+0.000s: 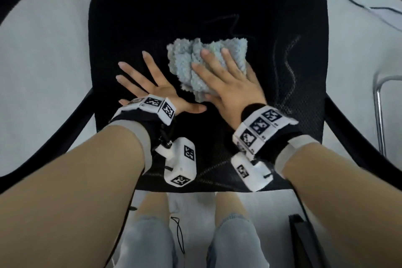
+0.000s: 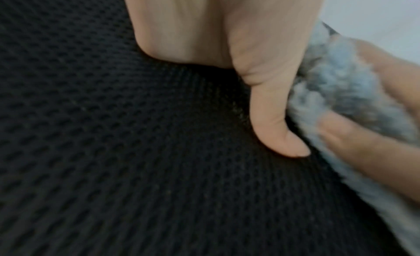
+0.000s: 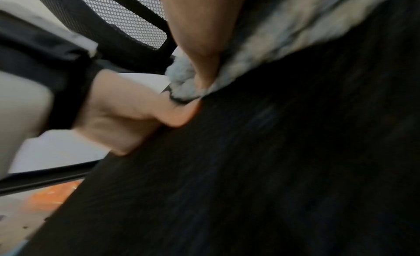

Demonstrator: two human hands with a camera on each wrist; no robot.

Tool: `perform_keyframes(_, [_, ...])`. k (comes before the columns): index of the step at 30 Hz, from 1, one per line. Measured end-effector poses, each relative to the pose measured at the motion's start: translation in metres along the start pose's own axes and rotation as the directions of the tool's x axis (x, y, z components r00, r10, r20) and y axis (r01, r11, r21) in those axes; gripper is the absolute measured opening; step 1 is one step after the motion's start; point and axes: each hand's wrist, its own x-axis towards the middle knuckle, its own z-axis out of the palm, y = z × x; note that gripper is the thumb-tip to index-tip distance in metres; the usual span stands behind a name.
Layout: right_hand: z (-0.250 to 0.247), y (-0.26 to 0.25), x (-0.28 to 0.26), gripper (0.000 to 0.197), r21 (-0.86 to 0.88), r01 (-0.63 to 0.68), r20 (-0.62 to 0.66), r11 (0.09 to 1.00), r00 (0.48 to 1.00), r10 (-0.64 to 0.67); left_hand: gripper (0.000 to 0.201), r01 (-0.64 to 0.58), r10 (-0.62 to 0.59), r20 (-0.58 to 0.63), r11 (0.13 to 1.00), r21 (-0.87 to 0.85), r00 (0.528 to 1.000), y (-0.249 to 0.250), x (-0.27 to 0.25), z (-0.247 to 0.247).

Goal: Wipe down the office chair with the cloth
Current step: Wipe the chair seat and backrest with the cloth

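Observation:
A fluffy light-blue cloth (image 1: pixel 195 67) lies bunched on the black mesh seat (image 1: pixel 206 13) of the office chair. My right hand (image 1: pixel 226 80) lies flat on top of the cloth with straight fingers, pressing it into the seat. My left hand (image 1: pixel 150 89) rests flat on the seat just left of the cloth, fingers spread, thumb (image 2: pixel 277 119) beside the cloth's edge (image 2: pixel 336 91). In the right wrist view the cloth (image 3: pixel 184 82) shows under my right palm, with my left hand (image 3: pixel 127 112) beyond it on the seat (image 3: pixel 272 170).
Black armrests run down the chair's left (image 1: pixel 71 119) and right (image 1: pixel 352 128) sides. A chrome tube frame (image 1: pixel 379 102) stands at the right. Thin black cables (image 1: pixel 356 0) lie on the pale floor at the upper right. My knees (image 1: pixel 191 235) are below the seat's front edge.

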Motion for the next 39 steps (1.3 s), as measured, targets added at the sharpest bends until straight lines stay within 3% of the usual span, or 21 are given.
perform_keyframes(2, [-0.01,0.025,0.004,0.063,-0.063,-0.064,-0.002,0.996,0.998,0.064,0.155,-0.008,0.009,0.049,1.0,-0.01,0.999,0.0,0.0,-0.004])
perform_keyframes(4, [-0.015,0.034,0.015,0.065,-0.009,-0.306,-0.099,0.952,0.948,0.304,0.156,0.002,-0.003,0.044,1.0,0.007,0.999,-0.002,0.003,-0.001])
perform_keyframes(6, [-0.012,0.015,0.031,0.064,0.118,-0.495,-0.195,0.861,0.839,0.508,0.151,-0.001,0.001,-0.059,1.0,-0.007,0.998,-0.002,0.009,0.008])
perform_keyframes(7, [-0.011,0.001,0.038,0.063,0.148,-0.507,-0.181,0.849,0.83,0.528,0.144,0.002,-0.008,-0.165,0.999,-0.037,0.986,-0.002,0.011,0.012])
perform_keyframes(8, [-0.009,-0.011,0.042,0.063,0.141,-0.461,-0.133,0.876,0.868,0.479,0.137,0.009,-0.022,-0.248,0.999,-0.053,0.969,-0.002,0.012,0.014])
perform_keyframes(10, [-0.007,-0.022,0.044,0.062,0.084,-0.243,-0.037,0.966,0.968,0.247,0.141,-0.001,-0.009,-0.251,0.999,-0.037,0.968,-0.003,0.009,0.017])
perform_keyframes(13, [-0.02,0.006,0.043,0.061,-0.041,-0.001,0.032,0.999,0.999,0.002,0.154,-0.021,0.021,-0.116,1.0,-0.004,0.993,-0.004,0.005,0.01])
perform_keyframes(15, [-0.029,0.038,0.044,0.061,-0.047,-0.157,-0.039,0.987,0.987,0.155,0.159,-0.023,0.023,-0.019,1.0,-0.01,1.0,-0.005,0.007,0.005])
perform_keyframes(17, [-0.041,0.059,0.052,0.062,0.146,-0.442,-0.134,0.885,0.878,0.46,0.16,-0.015,0.016,0.017,1.0,-0.023,1.0,-0.004,0.009,0.008])
perform_keyframes(19, [-0.042,0.051,0.063,0.067,0.184,-0.598,-0.121,0.781,0.774,0.621,0.154,-0.007,0.005,-0.088,0.999,-0.032,0.996,0.0,0.01,0.012])
perform_keyframes(21, [-0.034,0.023,0.069,0.07,0.032,-0.482,-0.114,0.876,0.869,0.482,0.145,0.029,-0.032,-0.178,0.999,-0.019,0.984,0.002,0.012,0.012])
perform_keyframes(23, [-0.019,-0.004,0.067,0.067,-0.125,-0.145,0.006,0.982,0.989,0.146,0.158,0.011,-0.01,-0.043,1.0,0.022,0.999,0.001,0.01,0.011])
perform_keyframes(25, [-0.013,-0.008,0.058,0.063,-0.108,0.103,0.164,0.989,0.983,-0.085,0.158,-0.042,0.043,-0.021,0.999,0.025,0.999,-0.003,0.006,0.006])
perform_keyframes(27, [-0.023,0.015,0.055,0.063,-0.161,0.093,0.176,0.983,0.982,-0.065,0.161,-0.037,0.037,0.01,0.999,0.021,0.999,-0.004,0.006,0.005])
perform_keyframes(29, [-0.037,0.043,0.058,0.065,-0.037,-0.189,0.002,0.981,0.982,0.19,0.161,-0.025,0.025,0.05,1.0,0.002,0.998,-0.002,0.006,0.002])
perform_keyframes(31, [-0.047,0.058,0.07,0.071,0.169,-0.486,-0.041,0.857,0.866,0.499,0.159,-0.018,0.018,0.019,1.0,-0.006,1.0,-0.001,0.008,0.006])
perform_keyframes(32, [-0.048,0.05,0.075,0.074,0.153,-0.55,-0.017,0.821,0.829,0.559,0.155,-0.017,0.017,-0.053,1.0,-0.009,0.998,0.0,0.009,0.009])
perform_keyframes(34, [-0.041,0.02,0.075,0.075,0.033,-0.457,0.023,0.889,0.89,0.456,0.145,0.0,-0.001,-0.176,1.0,-0.003,0.984,0.0,0.008,0.018])
perform_keyframes(36, [-0.024,-0.011,0.062,0.071,-0.06,-0.124,0.108,0.99,0.986,0.13,0.146,0.007,0.001,-0.197,0.999,0.038,0.98,-0.003,0.007,0.023])
perform_keyframes(38, [-0.012,-0.017,0.044,0.071,-0.103,0.134,0.195,0.986,0.974,-0.112,0.148,-0.007,0.018,-0.183,0.998,0.065,0.983,-0.003,0.005,0.017])
perform_keyframes(39, [-0.014,-0.005,0.043,0.07,-0.107,0.156,0.191,0.982,0.972,-0.134,0.151,-0.013,0.02,-0.117,0.998,0.057,0.993,-0.003,0.006,0.013])
